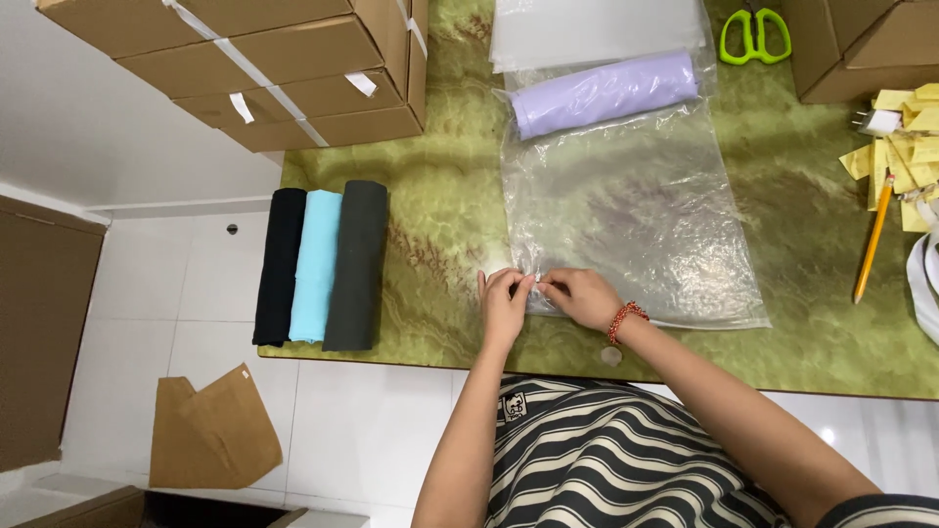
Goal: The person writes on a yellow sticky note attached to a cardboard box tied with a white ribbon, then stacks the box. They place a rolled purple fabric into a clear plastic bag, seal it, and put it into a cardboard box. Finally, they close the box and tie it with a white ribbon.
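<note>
A clear plastic bag [636, 215] lies flat on the green marbled table [440, 225], with a rolled lilac cloth [604, 93] inside at its far end. My left hand [504, 305] and my right hand [579, 295] pinch the bag's near edge side by side, fingertips almost touching. A red bead bracelet [626, 318] circles my right wrist. Three rolled cloths lie side by side at the table's left: black [280, 266], light blue [316, 266] and dark grey [356, 264].
Taped cardboard boxes [284, 68] stand at the back left, another box [861, 49] at the back right. Green-handled scissors [754, 34], a stack of clear bags [597, 29], yellow paper slips [910, 147] and a pencil [872, 240] lie on the table. Brown paper [210, 430] lies on the tiled floor.
</note>
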